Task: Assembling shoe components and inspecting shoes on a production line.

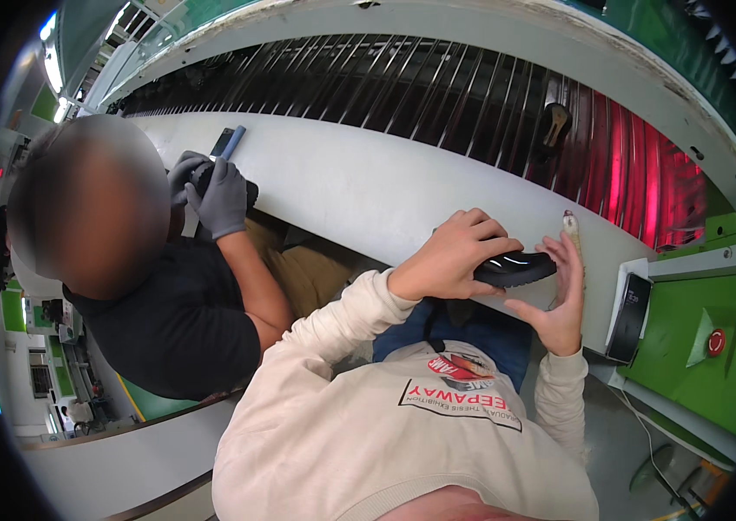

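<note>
A glossy black shoe (515, 268) with a ridged dark sole is held just over the near edge of the white work surface (355, 178). My left hand (462, 252) is closed on its left end, fingers over the top and thumb below. At the other end, my right hand (564, 295) has its fingers spread; the fingertips are beside the shoe's end and the thumb stands apart below it. Whether those fingertips touch the shoe I cannot tell. Behind the right hand lies a slim, pale, stick-like thing (570, 226), partly hidden by the fingers.
Metal rollers (368, 87) run beyond the surface, carrying another black shoe (556, 124) near a red glow. A phone (629, 318) leans by a green panel with a red button (715, 342). At left sits a gloved co-worker (177, 304) holding a dark object, near a blue-handled thing (233, 141).
</note>
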Demonstrator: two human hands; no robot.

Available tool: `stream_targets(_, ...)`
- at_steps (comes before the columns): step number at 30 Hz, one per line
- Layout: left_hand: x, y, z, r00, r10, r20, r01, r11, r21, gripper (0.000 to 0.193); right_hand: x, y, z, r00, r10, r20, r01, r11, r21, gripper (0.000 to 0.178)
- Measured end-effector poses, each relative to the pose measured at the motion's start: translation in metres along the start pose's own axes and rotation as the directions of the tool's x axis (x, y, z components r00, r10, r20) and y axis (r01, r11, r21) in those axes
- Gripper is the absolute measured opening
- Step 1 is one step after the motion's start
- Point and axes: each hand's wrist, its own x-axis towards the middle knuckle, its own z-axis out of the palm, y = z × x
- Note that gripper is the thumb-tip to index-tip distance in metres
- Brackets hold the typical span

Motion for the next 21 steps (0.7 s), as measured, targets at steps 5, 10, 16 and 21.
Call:
stream_targets(5,0.002,0.023,0.003,0.942,-0.227,-0.247,0.025,0.782,-0.623,0.085,-0.003,0.003,0.027,0.962,0.107,0.251,-0.236,0.784,0.574,0.143)
stream_targets(10,0.011,0.022,-0.009,0.875,-0.385,-0.294,-0.076,0.49,-0.868,0.093,0.033,-0.037,0.022,0.983,0.106,0.152,-0.164,0.879,0.448,0.127)
stream_targets(16,-0.035,-0.027,0.008,0.871,-0.366,-0.329,0.106,0.792,-0.601,0.095,0.046,-0.009,0.011,0.966,-0.256,0.048,0.254,0.885,-0.391,0.11)
stream_targets(21,-0.041,-0.032,0.03,0.868,-0.354,-0.349,0.271,0.926,-0.264,0.097,0.038,0.003,0.017,0.961,-0.262,0.095,0.276,0.851,-0.447,0.114)
